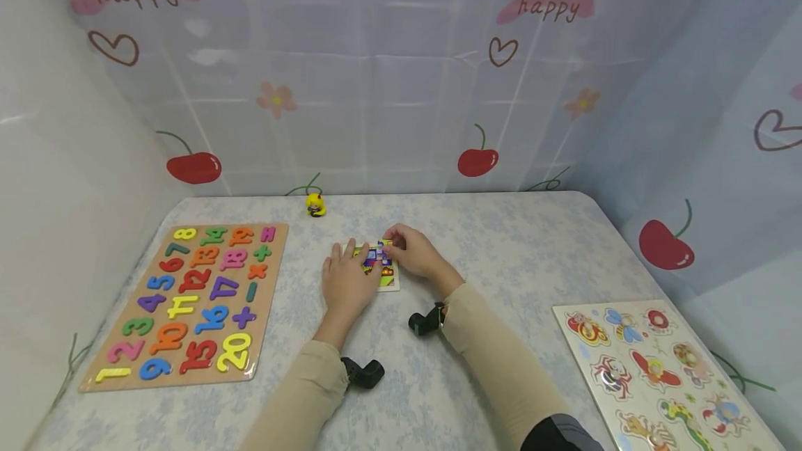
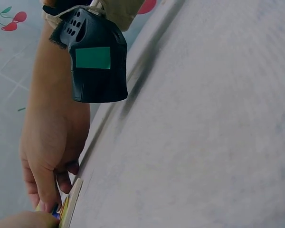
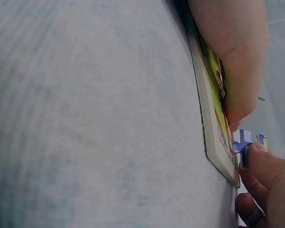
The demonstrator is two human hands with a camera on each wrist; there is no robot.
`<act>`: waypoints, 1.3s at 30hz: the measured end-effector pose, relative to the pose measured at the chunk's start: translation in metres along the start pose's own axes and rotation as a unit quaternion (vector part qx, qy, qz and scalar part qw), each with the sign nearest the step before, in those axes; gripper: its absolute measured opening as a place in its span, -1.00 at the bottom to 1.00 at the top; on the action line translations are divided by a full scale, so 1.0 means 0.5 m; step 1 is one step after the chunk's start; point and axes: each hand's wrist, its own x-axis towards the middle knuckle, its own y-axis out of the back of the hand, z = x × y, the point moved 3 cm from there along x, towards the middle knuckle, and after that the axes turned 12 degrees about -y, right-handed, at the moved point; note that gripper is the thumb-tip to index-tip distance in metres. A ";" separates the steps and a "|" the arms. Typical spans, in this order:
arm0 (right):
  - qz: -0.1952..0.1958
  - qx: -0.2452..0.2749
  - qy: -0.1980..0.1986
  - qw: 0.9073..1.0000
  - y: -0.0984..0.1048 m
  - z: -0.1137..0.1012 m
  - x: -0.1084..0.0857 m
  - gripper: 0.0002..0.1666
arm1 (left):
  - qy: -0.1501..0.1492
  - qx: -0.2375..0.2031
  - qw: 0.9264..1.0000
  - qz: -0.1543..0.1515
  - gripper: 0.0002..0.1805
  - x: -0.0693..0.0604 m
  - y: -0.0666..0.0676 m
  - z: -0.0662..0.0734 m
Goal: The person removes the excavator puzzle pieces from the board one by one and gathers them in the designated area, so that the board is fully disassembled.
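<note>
A small colourful puzzle board lies near the middle of the table. My left hand rests on its left side with fingers spread; in the right wrist view that hand lies along the board. At the board's upper right, my right hand pinches a small blue and white puzzle piece between thumb and fingers, tilted up by the board's end. The left wrist view has the right hand above the board's edge; its fingertips are partly hidden by the left hand.
A wooden number board with coloured digits lies on the left. At the front right is an insect puzzle board. A small yellow figure stands at the table's back edge, before a printed curtain.
</note>
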 end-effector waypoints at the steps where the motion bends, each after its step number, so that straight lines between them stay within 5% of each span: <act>1: 0.001 0.006 -0.002 1.000 0.001 0.000 0.000 -0.84 | -0.001 -0.002 1.000 0.001 -0.38 0.000 0.000 0.000; 17: 0.046 0.030 -0.003 0.998 0.030 0.009 -0.002 -0.84 | -0.004 -0.007 1.000 -0.009 -0.38 -0.005 -0.002 -0.002; 27: 0.063 0.023 -0.049 0.997 0.110 0.053 -0.012 -0.83 | -0.026 -0.045 0.998 -0.039 -0.31 -0.012 0.009 -0.015; 39: 0.078 -0.019 -0.105 0.991 0.223 0.131 -0.023 -0.73 | -0.061 -0.035 0.996 -0.058 -0.24 -0.032 0.021 -0.048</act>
